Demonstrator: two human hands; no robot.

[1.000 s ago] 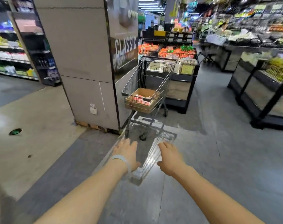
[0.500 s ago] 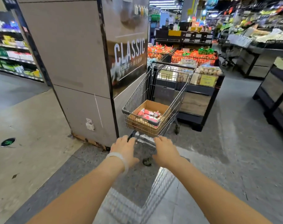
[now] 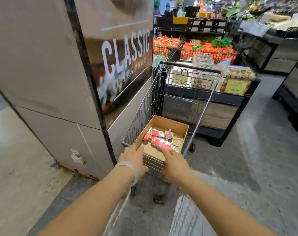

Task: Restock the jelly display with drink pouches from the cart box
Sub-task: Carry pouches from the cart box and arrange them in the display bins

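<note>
- The red-and-white drink pouches lie in a loose heap on the floor of an open cardboard box, toward its near half.
- The box sits in the basket of a wire shopping cart, against the near end.
- The left hand rests on the near left corner of the box, fingers fairly straight; a pale bracelet circles that wrist.
- The right hand reaches over the box's near edge, fingers extended, tips at the closest pouches; whether they touch is unclear.
- A pillar with a "CLASSIC" poster stands just left of the cart.
- Beyond the cart stands a dark display stand carrying a yellow price sign, with orange packaged goods in wire bins farther back.
</note>
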